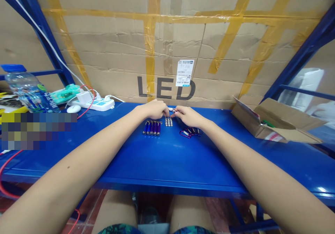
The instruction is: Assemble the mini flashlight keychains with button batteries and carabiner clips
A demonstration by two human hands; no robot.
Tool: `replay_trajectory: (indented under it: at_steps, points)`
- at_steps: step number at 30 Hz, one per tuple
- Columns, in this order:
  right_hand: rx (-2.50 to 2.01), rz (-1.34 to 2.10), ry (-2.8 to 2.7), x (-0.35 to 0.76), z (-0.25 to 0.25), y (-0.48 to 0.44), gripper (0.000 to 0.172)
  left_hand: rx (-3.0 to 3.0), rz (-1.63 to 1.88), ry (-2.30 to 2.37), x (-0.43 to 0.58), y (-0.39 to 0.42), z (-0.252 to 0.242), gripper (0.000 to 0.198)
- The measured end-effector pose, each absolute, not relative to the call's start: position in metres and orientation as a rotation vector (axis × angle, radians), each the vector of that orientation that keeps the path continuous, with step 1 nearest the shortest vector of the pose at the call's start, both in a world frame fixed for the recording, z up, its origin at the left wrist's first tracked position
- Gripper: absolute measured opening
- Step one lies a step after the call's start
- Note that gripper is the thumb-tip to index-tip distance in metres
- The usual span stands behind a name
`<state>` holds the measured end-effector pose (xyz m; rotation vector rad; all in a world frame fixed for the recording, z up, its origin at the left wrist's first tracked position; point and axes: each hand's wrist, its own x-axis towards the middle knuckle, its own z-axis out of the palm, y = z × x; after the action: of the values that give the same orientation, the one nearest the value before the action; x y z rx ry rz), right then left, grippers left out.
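My left hand [157, 109] is over the back of the table, its fingers curled down at the far end of some rows of small silver button cells [169, 122]. What its fingertips hold, if anything, is hidden. Across from it, my right hand [186, 115] pinches a small shiny metal piece [171, 109] that shows between the two hands; its exact kind is unclear. Left of the cells lie several slim blue and purple mini flashlights [151, 128] in a row. Close to my right wrist is a small pile of coloured carabiner clips [190, 132].
On the blue table [167, 164], an opened cardboard box [251, 122] stands at right. A white power strip [101, 104], a white mouse-like object [73, 109] and a blue-capped bottle [28, 89] are at left. A large cardboard panel marked LED [167, 45] rises behind.
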<state>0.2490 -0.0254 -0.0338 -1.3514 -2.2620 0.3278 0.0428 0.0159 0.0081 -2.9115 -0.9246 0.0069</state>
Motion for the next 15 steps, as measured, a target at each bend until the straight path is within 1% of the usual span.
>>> replay_trajectory:
  at_steps: [5, 15]
  points:
    - [-1.341, 0.372, -2.236, 0.2497, -0.0351, -0.0245, 0.020, -2.941, -0.005, -0.963, 0.0423, 0.0140, 0.0097, 0.046]
    - [-1.310, 0.431, -2.213, 0.2505, -0.0353, -0.0242, 0.017, -2.943, 0.005, -0.960, 0.0433, 0.0163, 0.0075, 0.046]
